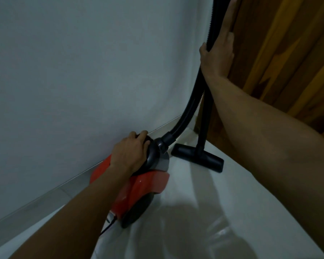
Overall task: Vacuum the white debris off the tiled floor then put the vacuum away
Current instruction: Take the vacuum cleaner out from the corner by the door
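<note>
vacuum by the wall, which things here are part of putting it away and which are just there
Part of the job:
red vacuum body, under the left hand
black hose
wand, steadied by the right hand
floor head
tiled floor

Just there:
white wall
wooden door
skirting strip

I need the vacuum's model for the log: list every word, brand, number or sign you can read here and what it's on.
None can be read in this view.
Red vacuum body: no legible brand or number; the left hand covers its top.
Floor head, hose and wand: plain black, no marking visible.
Wall and wooden door: no signs or labels.
</note>
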`<state>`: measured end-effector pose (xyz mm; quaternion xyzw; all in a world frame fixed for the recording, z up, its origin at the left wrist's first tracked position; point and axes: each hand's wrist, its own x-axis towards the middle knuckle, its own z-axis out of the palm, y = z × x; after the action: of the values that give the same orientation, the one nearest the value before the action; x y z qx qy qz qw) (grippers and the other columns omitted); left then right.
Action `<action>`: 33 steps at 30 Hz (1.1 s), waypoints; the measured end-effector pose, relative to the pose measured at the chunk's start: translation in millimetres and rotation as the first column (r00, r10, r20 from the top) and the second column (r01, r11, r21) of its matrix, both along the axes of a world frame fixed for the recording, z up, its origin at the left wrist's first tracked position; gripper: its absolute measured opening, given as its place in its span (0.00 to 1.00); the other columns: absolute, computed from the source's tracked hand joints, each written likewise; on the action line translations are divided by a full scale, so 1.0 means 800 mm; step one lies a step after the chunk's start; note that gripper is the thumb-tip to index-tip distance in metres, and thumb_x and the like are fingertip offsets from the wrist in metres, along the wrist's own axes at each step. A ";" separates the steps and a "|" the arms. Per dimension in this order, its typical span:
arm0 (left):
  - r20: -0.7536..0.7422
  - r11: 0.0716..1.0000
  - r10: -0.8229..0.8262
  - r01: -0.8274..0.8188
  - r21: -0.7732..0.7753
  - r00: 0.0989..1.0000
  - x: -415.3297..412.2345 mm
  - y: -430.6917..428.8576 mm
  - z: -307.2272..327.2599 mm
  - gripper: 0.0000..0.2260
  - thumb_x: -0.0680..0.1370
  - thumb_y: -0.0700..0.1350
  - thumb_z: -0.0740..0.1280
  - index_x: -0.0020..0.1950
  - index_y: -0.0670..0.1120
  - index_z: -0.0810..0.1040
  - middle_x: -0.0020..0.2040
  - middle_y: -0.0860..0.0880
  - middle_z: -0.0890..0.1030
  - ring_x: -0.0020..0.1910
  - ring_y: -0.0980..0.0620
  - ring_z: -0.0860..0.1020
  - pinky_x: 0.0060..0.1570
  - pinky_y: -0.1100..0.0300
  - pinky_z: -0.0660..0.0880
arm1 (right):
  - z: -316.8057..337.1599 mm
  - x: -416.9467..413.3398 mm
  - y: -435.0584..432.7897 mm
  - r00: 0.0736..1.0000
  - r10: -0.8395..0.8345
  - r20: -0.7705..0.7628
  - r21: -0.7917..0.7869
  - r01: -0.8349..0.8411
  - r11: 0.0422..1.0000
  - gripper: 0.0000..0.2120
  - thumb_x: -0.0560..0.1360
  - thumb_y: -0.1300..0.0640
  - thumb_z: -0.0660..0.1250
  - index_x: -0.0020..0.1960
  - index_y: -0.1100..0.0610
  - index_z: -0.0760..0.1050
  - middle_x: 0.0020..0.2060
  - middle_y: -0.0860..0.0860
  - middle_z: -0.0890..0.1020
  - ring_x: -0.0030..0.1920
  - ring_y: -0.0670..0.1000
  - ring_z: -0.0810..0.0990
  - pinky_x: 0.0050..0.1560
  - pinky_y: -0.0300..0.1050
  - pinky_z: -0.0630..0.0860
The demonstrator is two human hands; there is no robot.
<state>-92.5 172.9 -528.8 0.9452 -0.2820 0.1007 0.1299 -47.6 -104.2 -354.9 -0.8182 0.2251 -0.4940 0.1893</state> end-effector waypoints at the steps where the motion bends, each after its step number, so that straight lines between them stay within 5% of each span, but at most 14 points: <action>1: -0.002 1.000 -0.016 0.016 -0.001 1.000 0.000 0.005 -0.001 0.18 0.85 0.55 0.55 0.72 0.51 0.71 0.58 0.43 0.78 0.49 0.38 0.80 0.43 0.50 0.74 | 0.000 0.000 0.000 1.000 0.005 0.006 0.001 -0.005 1.000 0.32 0.81 0.55 0.66 0.80 0.57 0.57 0.64 0.56 0.74 0.54 0.51 0.79 0.51 0.42 0.77; 8: -0.068 0.989 -0.148 0.147 -0.018 0.987 0.012 0.023 -0.002 0.19 0.84 0.57 0.52 0.71 0.52 0.70 0.57 0.44 0.81 0.51 0.39 0.80 0.48 0.49 0.76 | 0.001 -0.002 0.002 1.000 -0.018 -0.008 -0.009 0.018 1.000 0.31 0.81 0.55 0.65 0.80 0.57 0.57 0.63 0.55 0.75 0.50 0.47 0.76 0.47 0.37 0.73; 13: -0.156 0.987 -0.158 0.150 -0.057 0.975 0.016 0.038 0.007 0.21 0.85 0.56 0.55 0.75 0.49 0.66 0.57 0.40 0.83 0.53 0.37 0.80 0.50 0.47 0.77 | 0.005 -0.006 0.005 1.000 -0.012 0.019 0.001 0.012 1.000 0.30 0.80 0.57 0.65 0.79 0.58 0.59 0.62 0.57 0.75 0.51 0.52 0.79 0.50 0.44 0.78; 17: -0.189 0.996 -0.086 0.080 -0.040 0.978 0.016 0.030 0.007 0.18 0.84 0.56 0.58 0.63 0.42 0.72 0.50 0.37 0.83 0.47 0.36 0.80 0.44 0.49 0.74 | 0.007 -0.012 0.016 0.999 0.004 0.040 0.014 -0.004 1.000 0.36 0.79 0.58 0.66 0.82 0.54 0.53 0.59 0.54 0.76 0.47 0.48 0.78 0.44 0.43 0.78; 23: -0.193 0.992 -0.124 0.117 -0.048 0.973 0.026 0.034 0.003 0.17 0.84 0.57 0.58 0.67 0.48 0.70 0.50 0.38 0.84 0.49 0.37 0.81 0.47 0.47 0.77 | 0.010 -0.027 0.020 0.999 -0.029 0.036 0.041 0.028 0.999 0.38 0.80 0.57 0.66 0.82 0.52 0.48 0.62 0.54 0.76 0.50 0.44 0.72 0.50 0.34 0.66; 28: -0.164 0.988 -0.152 0.145 -0.050 0.975 0.039 0.040 0.006 0.19 0.84 0.57 0.58 0.72 0.51 0.70 0.56 0.39 0.83 0.53 0.37 0.81 0.51 0.48 0.78 | 0.022 -0.035 0.031 0.995 0.024 0.095 0.031 -0.027 0.999 0.43 0.79 0.60 0.68 0.83 0.50 0.43 0.59 0.52 0.76 0.41 0.42 0.70 0.35 0.26 0.61; 33: -0.150 0.981 -0.191 0.183 -0.070 0.970 0.036 0.043 0.040 0.18 0.84 0.54 0.59 0.70 0.48 0.72 0.52 0.37 0.84 0.50 0.35 0.81 0.47 0.47 0.78 | 0.054 -0.039 0.045 0.995 -0.005 0.097 -0.023 0.008 1.000 0.41 0.79 0.60 0.68 0.83 0.53 0.47 0.56 0.51 0.77 0.40 0.41 0.71 0.31 0.27 0.62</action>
<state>-64.0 207.2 -496.6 0.9155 -0.3559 0.0214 0.1866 -79.0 -68.4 -312.0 -0.7947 0.2124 -0.5364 0.1886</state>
